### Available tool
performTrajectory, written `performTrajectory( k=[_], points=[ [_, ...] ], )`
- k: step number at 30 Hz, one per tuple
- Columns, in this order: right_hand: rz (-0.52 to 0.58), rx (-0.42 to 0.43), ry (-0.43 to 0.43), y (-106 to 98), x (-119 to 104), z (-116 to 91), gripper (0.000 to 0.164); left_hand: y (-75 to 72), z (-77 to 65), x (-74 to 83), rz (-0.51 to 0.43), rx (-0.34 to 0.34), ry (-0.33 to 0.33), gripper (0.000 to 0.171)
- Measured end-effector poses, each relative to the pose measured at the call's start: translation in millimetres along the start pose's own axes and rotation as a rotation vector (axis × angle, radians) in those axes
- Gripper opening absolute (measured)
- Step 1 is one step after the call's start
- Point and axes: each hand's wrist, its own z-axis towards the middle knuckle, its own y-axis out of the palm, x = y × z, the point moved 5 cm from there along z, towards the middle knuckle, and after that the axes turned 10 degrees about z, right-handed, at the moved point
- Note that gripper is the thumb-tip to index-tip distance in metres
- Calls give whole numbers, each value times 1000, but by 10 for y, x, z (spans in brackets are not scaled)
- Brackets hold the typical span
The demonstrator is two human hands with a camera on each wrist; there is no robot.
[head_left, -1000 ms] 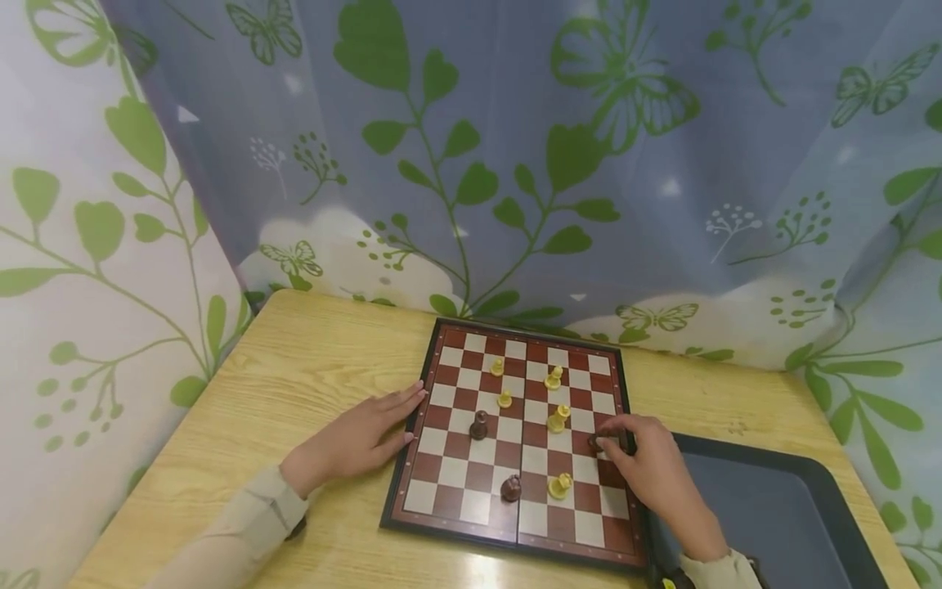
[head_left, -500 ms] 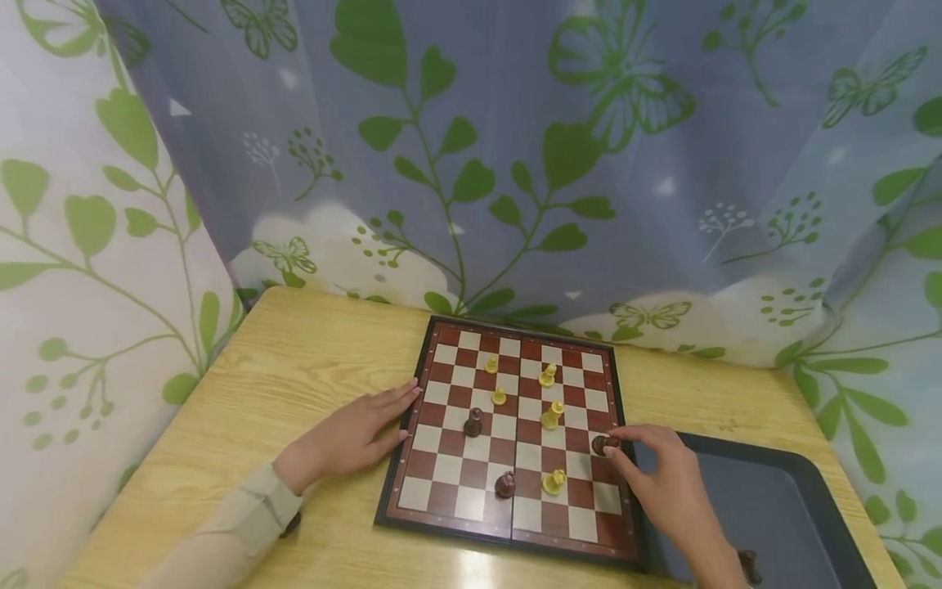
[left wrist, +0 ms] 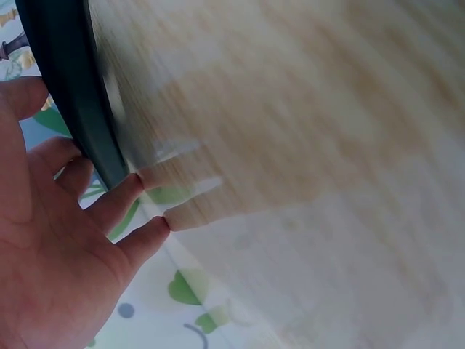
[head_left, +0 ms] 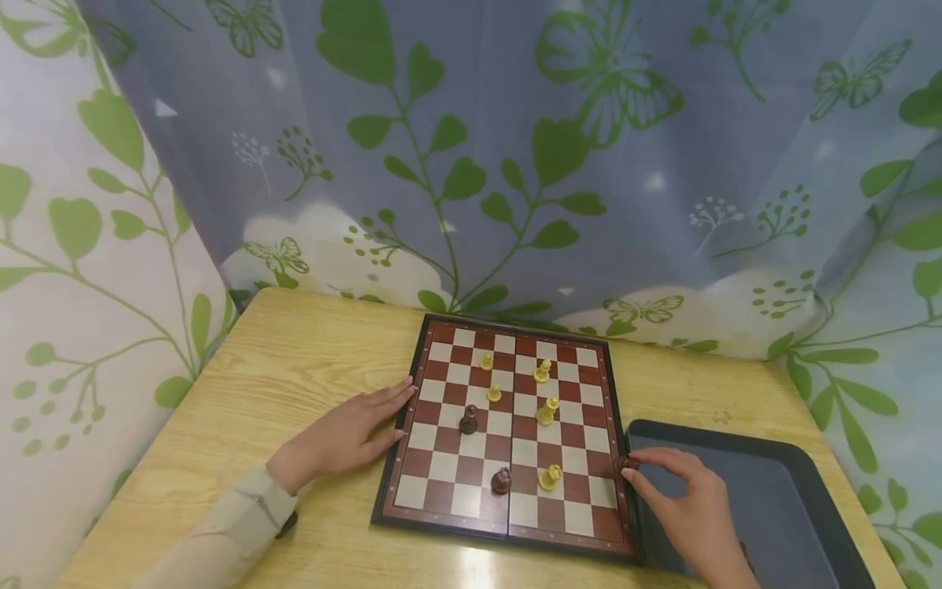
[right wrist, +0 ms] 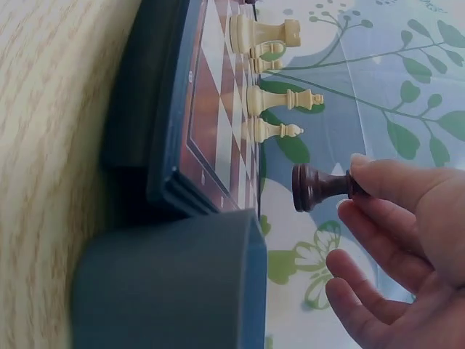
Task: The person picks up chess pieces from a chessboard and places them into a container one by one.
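In the head view my right hand pinches a dark brown chess piece over the right border of the chessboard. The right wrist view shows that chess piece in the air above the board's level, its round base facing down and its top hidden between thumb and fingers. My left hand lies along the board's left edge, fingers extended and fingertips at the rim. On the board stand several cream pieces, among them a king and a rook, plus two dark pieces, one a knight-like shape.
A dark grey tray sits against the board's right side, with a dark piece partly hidden by my right wrist. Another dark piece shows beside my left sleeve on the wooden table. A patterned curtain hangs behind.
My right hand has lifted the dark chess piece off the board's right side and carried it rightward to the tray's edge. My left hand stays at the board's edge; the view shifts slightly.
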Motion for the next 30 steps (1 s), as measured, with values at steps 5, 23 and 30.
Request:
performTrajectory(
  k=[5,23,30],
  points=[
    [-12,-11,19,-24,34,-7,25,13,5,-1,0,2,0,63],
    [-71,42,39,-195,261,-79,27,19,40,-4,8,-15,-1,66],
    [-46,31,160,-236,369,-136,27,-5,-3,-7,10,-11,0,65]
  ],
)
